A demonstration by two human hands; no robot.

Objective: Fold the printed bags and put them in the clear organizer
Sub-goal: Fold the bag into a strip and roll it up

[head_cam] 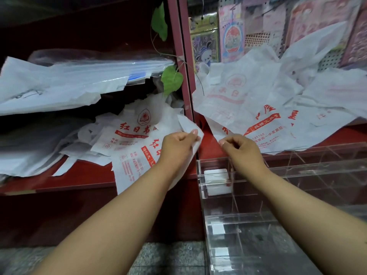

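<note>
**Two hands, one bag corner each**

Both of your hands are raised in front of the red shelf (95, 171), fingers curled. Your left hand (178, 144) pinches a white edge of the printed bag (135, 155) that lies on the shelf's left bay and hangs over its front lip; your thumb sits on top of the pale corner, which sticks up just past your knuckles. Your right hand (241, 147) pinches the low corner of another bag (264, 124), one of the heap (297, 100) spread across the right bay. That corner hangs down over the shelf edge, just above the organizer (278, 225).

More printed bags lie crumpled behind the left one, all white with red lettering and a round red emblem. Above them, in the left bay, a stack of clear sleeves (79, 76) sags over loose white sheets.

Your organizer stands below and in front of the right bay, its clear walls dividing it into compartments. Small white folded pieces (216, 180) sit in the compartment nearest the shelf post, right under your right wrist; further white pieces show in compartments lower down.

A red post (183, 66) splits the two bays, with a green leaf (171, 79) on a thin stem hanging beside it. Packaged goods (232, 34) hang on the pegboard behind the heap.
</note>
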